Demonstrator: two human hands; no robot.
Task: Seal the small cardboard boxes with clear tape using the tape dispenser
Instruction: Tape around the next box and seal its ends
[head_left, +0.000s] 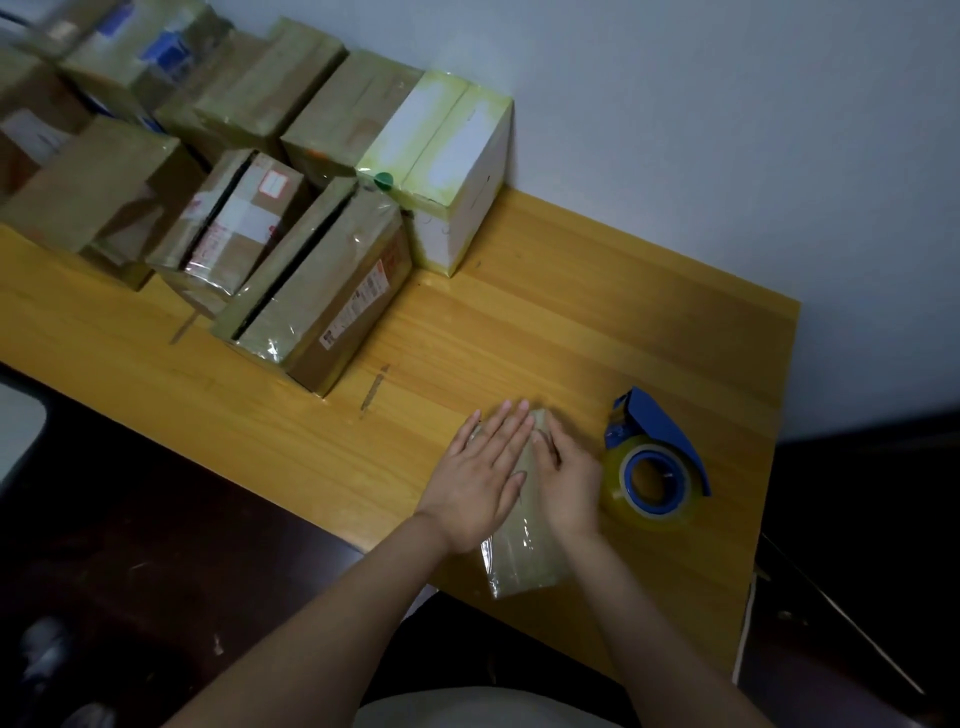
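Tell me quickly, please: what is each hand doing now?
Left hand: open, flat on the small box, gripping nothing.
Right hand: open, pressing on the same box; tape dispenser untouched.

- Left hand (480, 480): flat, palm down, fingers straight and close together, pointing toward the upper right of the frame; it sits just right of centre, low in the picture.
- Right hand (563, 475): just beside the left, palm down, fingers slightly bent (their tips partly hidden, so the exact curl is unclear).
- Both forearms are bare and rise from the bottom edge, converging so that the two hands lie nearly touching.
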